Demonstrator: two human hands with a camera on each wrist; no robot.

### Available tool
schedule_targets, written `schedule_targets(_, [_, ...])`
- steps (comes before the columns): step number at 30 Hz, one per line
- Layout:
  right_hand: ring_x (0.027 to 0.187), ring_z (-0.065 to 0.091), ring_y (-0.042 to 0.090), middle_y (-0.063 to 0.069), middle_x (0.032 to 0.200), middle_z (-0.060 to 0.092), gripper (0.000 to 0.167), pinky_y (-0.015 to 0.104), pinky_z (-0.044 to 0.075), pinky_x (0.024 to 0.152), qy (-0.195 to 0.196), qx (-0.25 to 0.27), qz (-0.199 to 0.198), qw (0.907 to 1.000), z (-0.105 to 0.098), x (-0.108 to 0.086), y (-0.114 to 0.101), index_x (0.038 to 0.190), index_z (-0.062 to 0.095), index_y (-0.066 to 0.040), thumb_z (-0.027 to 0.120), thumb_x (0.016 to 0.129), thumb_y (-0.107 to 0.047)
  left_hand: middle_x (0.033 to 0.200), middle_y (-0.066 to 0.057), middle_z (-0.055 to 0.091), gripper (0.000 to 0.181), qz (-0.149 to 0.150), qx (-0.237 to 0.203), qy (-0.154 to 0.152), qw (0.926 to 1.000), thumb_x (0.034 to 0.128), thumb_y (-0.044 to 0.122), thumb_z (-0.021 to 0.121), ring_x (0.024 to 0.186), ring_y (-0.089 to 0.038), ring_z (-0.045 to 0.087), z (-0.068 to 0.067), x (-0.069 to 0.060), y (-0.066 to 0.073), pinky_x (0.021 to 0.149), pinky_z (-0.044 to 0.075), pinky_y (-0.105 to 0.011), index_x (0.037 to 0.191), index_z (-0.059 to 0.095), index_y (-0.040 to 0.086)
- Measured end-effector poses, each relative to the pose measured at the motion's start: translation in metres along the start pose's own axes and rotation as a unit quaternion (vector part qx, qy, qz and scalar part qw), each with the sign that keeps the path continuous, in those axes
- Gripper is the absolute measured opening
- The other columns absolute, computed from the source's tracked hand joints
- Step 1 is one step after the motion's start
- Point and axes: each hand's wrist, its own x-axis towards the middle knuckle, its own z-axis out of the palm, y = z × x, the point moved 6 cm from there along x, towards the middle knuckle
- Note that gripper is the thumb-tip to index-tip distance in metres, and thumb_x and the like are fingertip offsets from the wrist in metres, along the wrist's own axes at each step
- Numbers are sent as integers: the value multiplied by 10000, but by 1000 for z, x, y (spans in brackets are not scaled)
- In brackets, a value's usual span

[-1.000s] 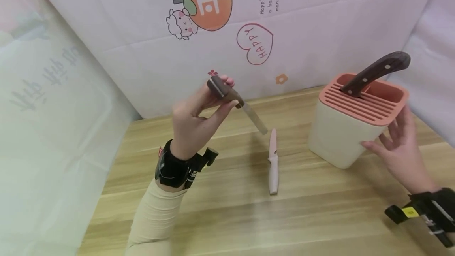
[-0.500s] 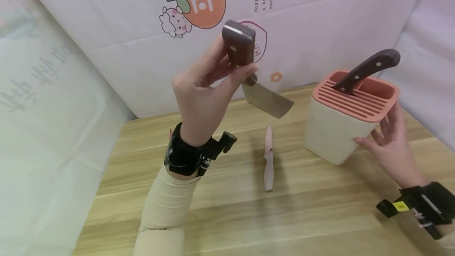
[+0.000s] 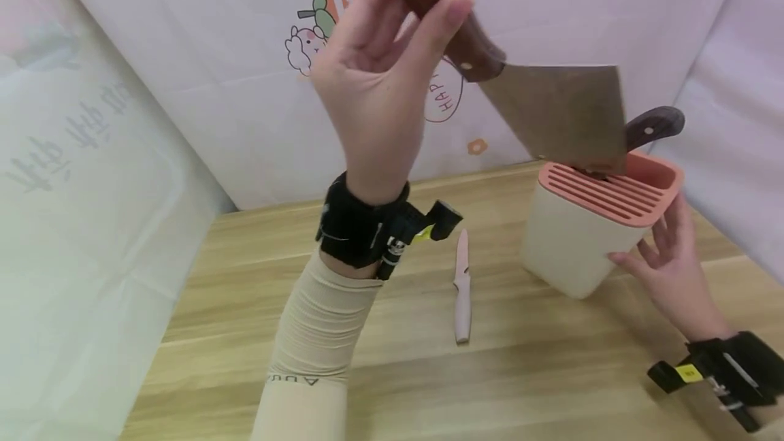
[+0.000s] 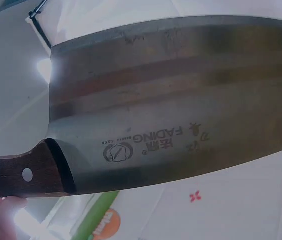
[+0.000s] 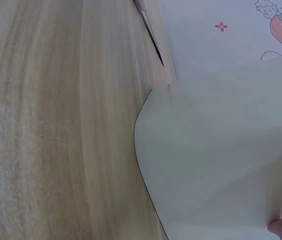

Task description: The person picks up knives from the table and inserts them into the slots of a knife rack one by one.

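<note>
Cleaver [image 3: 557, 111]: hovering toward the table's [image 3: 245, 318] far edge, butt running out of view, blade masking some knife block [image 3: 566, 240] rim
Left hand [image 3: 382, 87]: fingers gripping the cleaver
Right hand [image 3: 676, 274]: fingers clasping the knife block, partly vanishing behind

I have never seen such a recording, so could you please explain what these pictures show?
No robot works here; a person does, bare-handed. The wide view is taken from the head, the two close ones from the wrists. The left hand holds a broad steel cleaver with a brown wooden handle. The right hand grips a cream, boxy knife holder with an orange slotted top; another dark, riveted handle shows behind the cleaver. A pale pink knife lies on the wooden table.
</note>
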Motion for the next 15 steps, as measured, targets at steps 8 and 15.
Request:
schedule_targets(8, [1644,-72,218,-23,1792,-21,1140,156,186,1245,-16,-249,49,9997,0,-5,5,1713,81,-282,626,886,283,1207,-393,674,536,-402,549,-519,9963,818,-211,787,1053,-215,780,36,-13,-20,987,617,-349,1312,583,-242])
schedule_targets(15, [1642,-89,231,-3,1792,-38,1128,151,178,1243,16,-387,16,9992,2,-4,5,1712,68,-277,635,899,260,1190,-351,702,497,-714,576,-868,9920,825,-182,800,1065,-210,776,50,-17,-35,973,606,-269,1287,619,-215])
